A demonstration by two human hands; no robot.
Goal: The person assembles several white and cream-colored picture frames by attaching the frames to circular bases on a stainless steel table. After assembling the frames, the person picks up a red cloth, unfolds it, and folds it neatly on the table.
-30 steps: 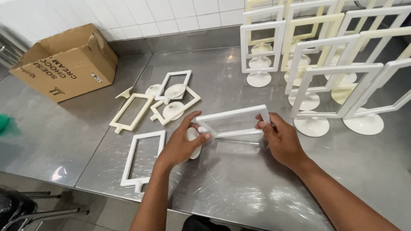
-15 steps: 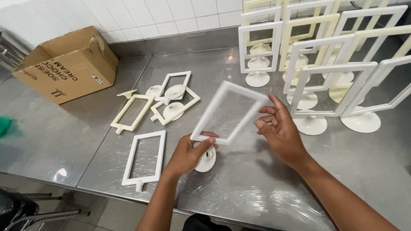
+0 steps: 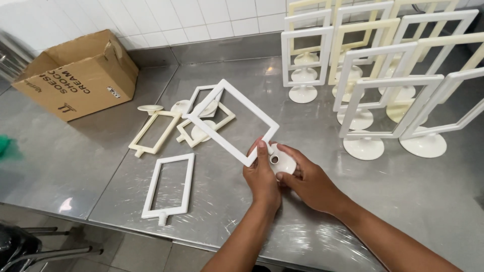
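White frame (image 3: 233, 121) sat tilted above the steel table (image 3: 413, 201), its lower corner pinched by the left hand (image 3: 261, 174). Right hand (image 3: 307, 181) clamped a round base (image 3: 282, 161) just beside that corner. Loose frames (image 3: 169, 187) lay left; assembled stands (image 3: 375, 108) stood behind; cardboard box (image 3: 75, 75) far left.

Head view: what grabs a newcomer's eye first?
The white frame held tilted above the centre of the steel table, with the left hand at its lower corner and the right hand holding a white round base against it. Behind, at the right, stands a cluster of upright frames on bases; a cardboard box sits far left.
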